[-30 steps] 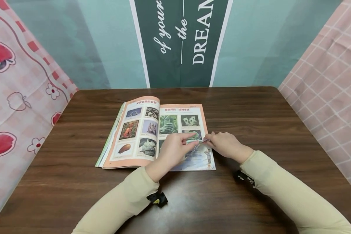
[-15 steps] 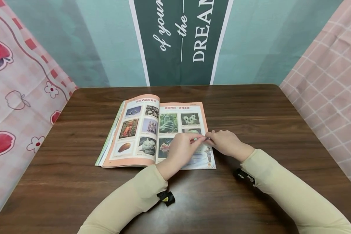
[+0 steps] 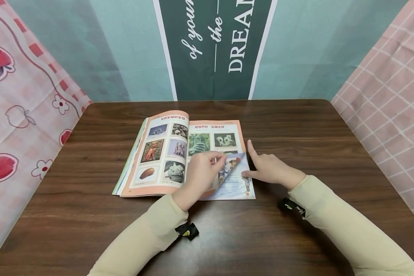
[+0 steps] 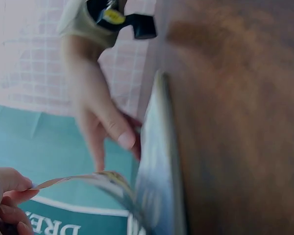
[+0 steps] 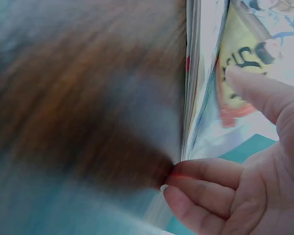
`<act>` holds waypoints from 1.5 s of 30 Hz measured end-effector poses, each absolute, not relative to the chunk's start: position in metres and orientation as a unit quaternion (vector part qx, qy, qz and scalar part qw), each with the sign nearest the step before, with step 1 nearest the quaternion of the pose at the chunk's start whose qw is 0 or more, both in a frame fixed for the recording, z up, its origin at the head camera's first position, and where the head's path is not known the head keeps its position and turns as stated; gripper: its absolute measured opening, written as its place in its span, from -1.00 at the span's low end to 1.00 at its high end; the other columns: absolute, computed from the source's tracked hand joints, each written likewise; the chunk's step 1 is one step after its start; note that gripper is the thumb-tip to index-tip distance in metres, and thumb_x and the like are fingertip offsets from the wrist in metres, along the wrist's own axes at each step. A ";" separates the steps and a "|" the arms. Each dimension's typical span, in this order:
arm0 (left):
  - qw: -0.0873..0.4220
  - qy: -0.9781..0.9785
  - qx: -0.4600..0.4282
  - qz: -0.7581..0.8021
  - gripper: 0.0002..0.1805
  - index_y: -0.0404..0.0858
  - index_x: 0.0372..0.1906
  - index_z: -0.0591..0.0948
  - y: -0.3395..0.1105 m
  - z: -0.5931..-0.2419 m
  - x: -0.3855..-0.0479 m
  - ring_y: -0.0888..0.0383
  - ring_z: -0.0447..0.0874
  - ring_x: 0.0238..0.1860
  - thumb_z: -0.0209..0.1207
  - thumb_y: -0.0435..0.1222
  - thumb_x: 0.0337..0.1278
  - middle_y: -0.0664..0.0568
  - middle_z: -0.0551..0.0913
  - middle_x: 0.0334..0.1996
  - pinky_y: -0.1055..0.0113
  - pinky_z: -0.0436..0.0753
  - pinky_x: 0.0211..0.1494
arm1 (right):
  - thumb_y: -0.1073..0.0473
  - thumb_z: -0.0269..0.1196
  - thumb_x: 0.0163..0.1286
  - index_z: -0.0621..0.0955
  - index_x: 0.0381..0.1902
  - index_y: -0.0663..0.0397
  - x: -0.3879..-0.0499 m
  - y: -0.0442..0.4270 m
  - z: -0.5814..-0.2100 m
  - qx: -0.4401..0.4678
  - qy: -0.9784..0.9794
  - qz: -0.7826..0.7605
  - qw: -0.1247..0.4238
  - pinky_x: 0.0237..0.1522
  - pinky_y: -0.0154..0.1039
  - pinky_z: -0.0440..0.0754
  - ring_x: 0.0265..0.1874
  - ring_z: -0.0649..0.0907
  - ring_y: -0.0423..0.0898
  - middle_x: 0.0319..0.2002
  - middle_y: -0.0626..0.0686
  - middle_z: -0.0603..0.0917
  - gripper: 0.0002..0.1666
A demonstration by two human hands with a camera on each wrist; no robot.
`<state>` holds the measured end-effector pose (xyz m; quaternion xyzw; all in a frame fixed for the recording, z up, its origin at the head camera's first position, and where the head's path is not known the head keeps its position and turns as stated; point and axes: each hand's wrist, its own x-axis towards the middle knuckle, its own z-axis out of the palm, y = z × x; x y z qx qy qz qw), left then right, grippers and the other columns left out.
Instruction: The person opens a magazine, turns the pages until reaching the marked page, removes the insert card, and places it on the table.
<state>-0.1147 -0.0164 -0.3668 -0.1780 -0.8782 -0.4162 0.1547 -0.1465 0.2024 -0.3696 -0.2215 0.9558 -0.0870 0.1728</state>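
An open magazine (image 3: 156,191) lies on the wooden table, showing picture pages with orange borders. My left hand (image 3: 200,170) pinches the edge of a right-hand page (image 3: 230,165) between thumb and index finger. That page is curled up and leftward, so part of the bluish sheet beneath shows. In the left wrist view the lifted page (image 4: 78,177) bows away from the pages below. My right hand (image 3: 274,168) is at the magazine's right edge, index finger pointing away and thumb over the lower page. From the right wrist, its fingertips meet the page edges, thumb (image 5: 264,93) spread apart.
Dark wooden table (image 3: 314,130) surrounds the magazine. Behind it hangs a teal cloth (image 3: 296,50) with white lettering. Pink patterned cloths line the left (image 3: 27,126) and right (image 3: 383,96) sides. Black straps with small devices sit on both wrists.
Both hands were together at the page's right edge. Now the right hand has let go and spread its fingers, while the left has drawn the page edge leftward and up.
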 end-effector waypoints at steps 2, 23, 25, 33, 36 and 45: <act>0.159 -0.876 -0.162 -0.425 -0.86 -0.17 -0.33 0.75 -0.025 -0.363 -0.116 0.35 0.07 -0.83 0.21 -0.25 0.14 0.23 0.25 -0.88 0.47 0.08 -0.74 | -0.20 0.17 0.29 -0.25 0.40 0.40 -0.146 0.203 -0.370 -0.226 0.954 -0.084 0.175 -0.59 -0.23 0.39 -0.80 0.43 -0.16 -0.77 -0.03 0.42 0.19; 0.238 -0.816 -0.035 -0.526 -0.88 -0.26 -0.44 0.74 -0.121 -0.335 -0.109 0.29 0.03 -0.79 0.28 -0.28 0.07 0.13 0.13 -0.85 0.45 0.13 -0.73 | -0.44 0.21 0.04 0.21 0.40 0.15 -0.139 0.212 -0.371 -0.289 0.938 -0.049 0.184 -0.34 -0.09 0.53 -0.31 0.64 0.19 0.25 0.52 0.20 0.14; 0.240 -0.808 -0.013 -0.538 -0.86 -0.27 -0.44 0.74 -0.131 -0.332 -0.106 0.32 0.01 -0.80 0.29 -0.27 0.06 0.14 0.11 -0.85 0.48 0.21 -0.77 | -0.48 0.21 0.00 0.20 0.41 0.11 -0.138 0.212 -0.370 -0.289 0.937 -0.043 0.192 -0.46 -0.17 0.48 -0.47 0.63 0.10 0.27 0.53 0.16 0.18; 0.270 -0.806 0.005 -0.526 -0.85 -0.29 -0.43 0.74 -0.153 -0.330 -0.101 0.34 0.04 -0.79 0.29 -0.27 0.06 0.15 0.10 -0.88 0.38 0.00 -0.70 | -0.47 0.25 -0.04 0.17 0.42 0.09 -0.133 0.212 -0.370 -0.282 0.937 -0.037 0.202 -0.59 -0.24 0.37 -0.79 0.42 -0.11 0.29 0.54 0.07 0.22; 0.283 -0.809 0.021 -0.515 -0.88 -0.33 -0.44 0.73 -0.161 -0.331 -0.098 0.33 -0.03 -0.78 0.30 -0.33 0.03 0.16 0.10 -0.87 0.37 0.01 -0.68 | -0.47 0.25 -0.04 0.17 0.42 0.09 -0.133 0.211 -0.370 -0.285 0.936 -0.031 0.204 -0.56 -0.23 0.39 -0.61 0.58 0.02 0.30 0.54 0.06 0.22; 0.299 -0.848 0.026 -0.437 -0.85 -0.30 -0.46 0.74 -0.186 -0.330 -0.083 0.32 0.02 -0.77 0.31 -0.27 0.03 0.10 0.16 -0.87 0.38 0.03 -0.66 | -0.48 0.25 -0.05 0.17 0.42 0.07 -0.132 0.206 -0.370 -0.287 0.937 -0.011 0.200 -0.35 -0.08 0.52 -0.16 0.59 0.29 0.30 0.53 0.08 0.23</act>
